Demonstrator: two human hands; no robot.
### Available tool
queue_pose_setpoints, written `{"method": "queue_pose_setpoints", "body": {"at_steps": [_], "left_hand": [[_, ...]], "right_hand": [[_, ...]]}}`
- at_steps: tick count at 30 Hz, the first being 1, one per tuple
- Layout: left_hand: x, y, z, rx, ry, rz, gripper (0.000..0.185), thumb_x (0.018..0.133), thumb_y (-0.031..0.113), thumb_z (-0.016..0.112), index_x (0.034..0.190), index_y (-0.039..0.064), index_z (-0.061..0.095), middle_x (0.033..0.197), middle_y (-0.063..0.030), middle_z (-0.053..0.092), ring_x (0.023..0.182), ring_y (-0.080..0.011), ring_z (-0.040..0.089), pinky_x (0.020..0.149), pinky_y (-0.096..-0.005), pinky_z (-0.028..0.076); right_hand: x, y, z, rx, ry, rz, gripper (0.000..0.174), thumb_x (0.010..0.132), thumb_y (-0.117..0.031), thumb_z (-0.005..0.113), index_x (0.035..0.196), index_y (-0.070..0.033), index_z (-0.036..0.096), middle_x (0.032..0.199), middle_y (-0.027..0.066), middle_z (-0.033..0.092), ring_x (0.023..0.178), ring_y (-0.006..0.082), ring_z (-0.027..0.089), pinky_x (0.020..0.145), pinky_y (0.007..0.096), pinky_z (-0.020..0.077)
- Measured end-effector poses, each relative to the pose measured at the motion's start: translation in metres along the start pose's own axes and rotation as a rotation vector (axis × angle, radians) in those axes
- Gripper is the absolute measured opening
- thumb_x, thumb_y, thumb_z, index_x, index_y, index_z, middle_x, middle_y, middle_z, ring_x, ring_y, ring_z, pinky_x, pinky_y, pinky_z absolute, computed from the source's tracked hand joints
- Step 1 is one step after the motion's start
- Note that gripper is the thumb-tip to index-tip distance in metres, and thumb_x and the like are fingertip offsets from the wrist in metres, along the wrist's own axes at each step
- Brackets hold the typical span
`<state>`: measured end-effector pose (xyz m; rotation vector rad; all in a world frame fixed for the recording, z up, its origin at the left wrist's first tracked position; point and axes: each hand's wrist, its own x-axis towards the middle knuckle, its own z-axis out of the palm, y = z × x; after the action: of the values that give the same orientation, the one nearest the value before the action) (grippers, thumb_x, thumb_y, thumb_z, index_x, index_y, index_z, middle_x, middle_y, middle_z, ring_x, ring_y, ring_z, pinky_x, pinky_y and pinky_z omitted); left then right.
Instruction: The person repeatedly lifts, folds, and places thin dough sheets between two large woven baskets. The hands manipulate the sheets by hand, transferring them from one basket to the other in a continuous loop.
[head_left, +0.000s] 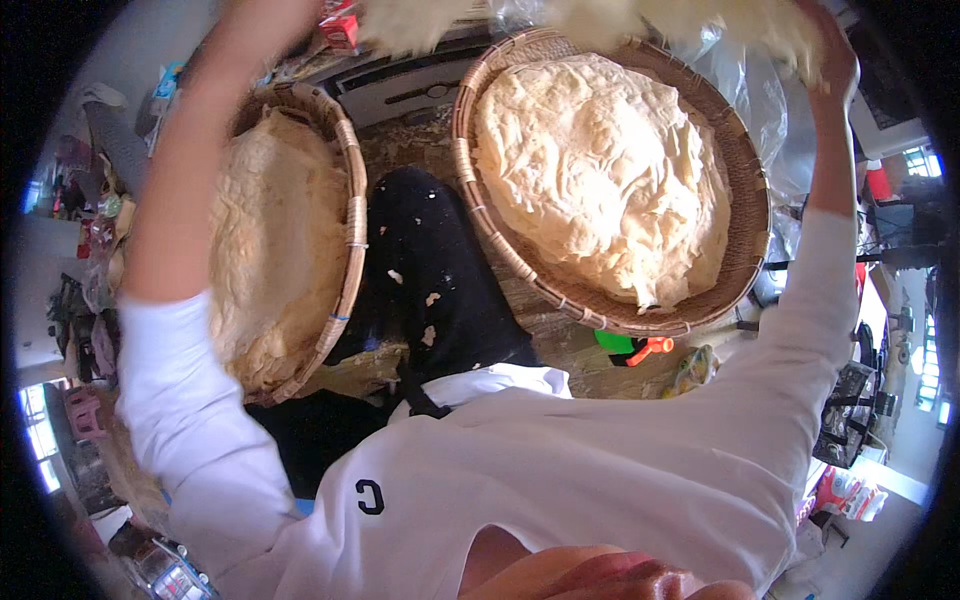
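Observation:
A thin, pale, flatbread-like sheet (622, 16), blurred and cut off by the top edge, is stretched across the upper part of the view. My right hand (834, 60) is raised at the upper right and grips one end of it. At the top edge my left forearm leaves the view, so the left hand is out of sight. Beneath the sheet, a round woven basket (750, 247) holds a crumpled heap of similar sheets (592, 172). Beside my left forearm, a second woven basket (355, 187) contains a flatter pile of sheets (277, 225).
My dark-clad leg (442, 262), dotted with pale flakes, lies between the baskets. Clear plastic film (757, 97) hangs behind the right basket. A red box (339, 30) is at the top left. Near the right basket's lower rim are an orange plastic piece (651, 349) and a green object (613, 342).

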<state>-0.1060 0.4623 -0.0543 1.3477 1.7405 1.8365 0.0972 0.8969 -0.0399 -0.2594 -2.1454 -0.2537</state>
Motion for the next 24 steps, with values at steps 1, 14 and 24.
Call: {"method": "queue_pose_setpoints", "body": {"at_steps": [1,14,24], "left_hand": [[0.012,-0.040,0.024,0.057,0.210,-0.230,0.024,0.095,0.004,0.048,0.092,0.010,0.072,0.095,-0.0053,0.070,0.086,-0.0140,0.064,0.080,-0.0310,0.053],[0.009,-0.312,0.244,0.775,-0.266,-0.376,0.050,0.095,0.000,0.047,0.142,0.014,0.041,0.156,-0.0122,0.023,0.145,-0.0315,0.019,0.117,-0.0447,0.025],[-0.048,-0.351,0.284,0.237,0.209,-0.631,0.087,0.080,0.025,0.076,0.143,-0.002,0.022,0.140,-0.0261,0.035,0.125,-0.0354,0.044,0.100,-0.0430,0.042]], "right_hand": [[-0.025,0.025,-0.003,0.069,0.000,-0.084,0.024,0.088,-0.021,0.064,0.103,-0.004,0.068,0.097,0.0112,0.068,0.085,0.0255,0.065,0.079,0.0344,0.0535],[-0.369,0.079,0.033,-0.042,-0.614,0.030,0.041,0.069,-0.001,0.062,0.107,-0.016,0.069,0.110,0.0023,0.062,0.104,0.0262,0.056,0.091,0.0410,0.0445],[-0.423,0.116,0.068,0.566,-0.436,0.904,0.029,0.085,0.003,0.052,0.109,-0.004,0.066,0.109,0.0054,0.065,0.101,0.0168,0.060,0.090,0.0281,0.0458]]}}
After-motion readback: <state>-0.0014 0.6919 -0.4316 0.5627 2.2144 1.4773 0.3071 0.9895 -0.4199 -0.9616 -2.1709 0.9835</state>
